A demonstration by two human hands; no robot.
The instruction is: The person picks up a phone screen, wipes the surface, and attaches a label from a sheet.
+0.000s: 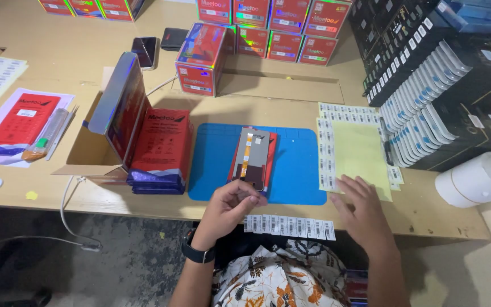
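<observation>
The left hand [229,203] is seen reaching up from the near edge of the desk [75,74], wrist bent, a dark watch [197,253] worn on it. Its fingers are curled, the fingertips pinched at the near end of a grey screen panel [251,159]; whether the panel is truly gripped or only touched cannot be told. The right hand [362,211] is laid palm down, fingers spread and flat, nothing held, its fingertips resting on the near edge of a yellow backing sheet [359,153] bordered with small white labels.

The panel is seen lying lengthwise, near to far, on a red box [270,153], which sits in the middle of a blue mat [296,170]. The panel's back is turned up: dull grey, with an orange ribbon cable running down its centre and a dark patch at its near end.

A strip of barcode labels [291,227] is laid along the near desk edge, between the two hands. Left of the mat a stack of red boxes [160,150] is placed, and beside it an open carton [95,153]. On the far right, rows of dark boxes [427,85] are stacked, with a white label roll [478,179] nearer.
</observation>
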